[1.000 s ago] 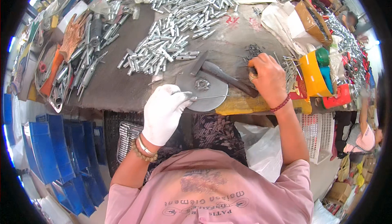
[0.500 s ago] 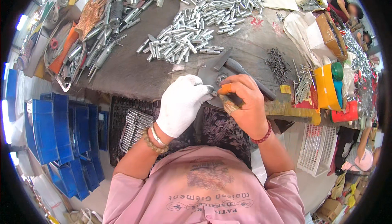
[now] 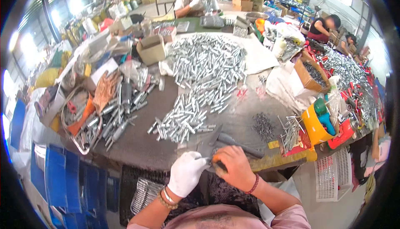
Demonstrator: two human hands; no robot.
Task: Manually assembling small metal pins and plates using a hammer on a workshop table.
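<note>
My left hand [image 3: 185, 174], in a white glove, is closed in a pinch at the near edge of the workbench. Close beside it, my right hand [image 3: 235, 169] has its fingers curled together, with orange covering on the fingertips. Whatever small piece they hold is hidden between them. Just beyond the hands lies a hammer [image 3: 242, 145] with a dark handle, its head beside a dark metal block. Further off spreads a big heap of short silver metal tubes [image 3: 208, 66]. Small dark pins [image 3: 263, 127] form a little pile to the right of the hammer.
Tools and an orange glove [image 3: 106, 89] crowd the bench's left. On the right stand a yellow container [image 3: 317, 122], thin metal rods [image 3: 293, 135] and a cardboard box [image 3: 310, 74]. Blue bins [image 3: 56, 177] sit low left, a white basket [image 3: 333, 174] low right. Other people sit beyond.
The view has tilted up, so the far bench and a person opposite now show. Both hands stay close together, and the right fingers have curled in more.
</note>
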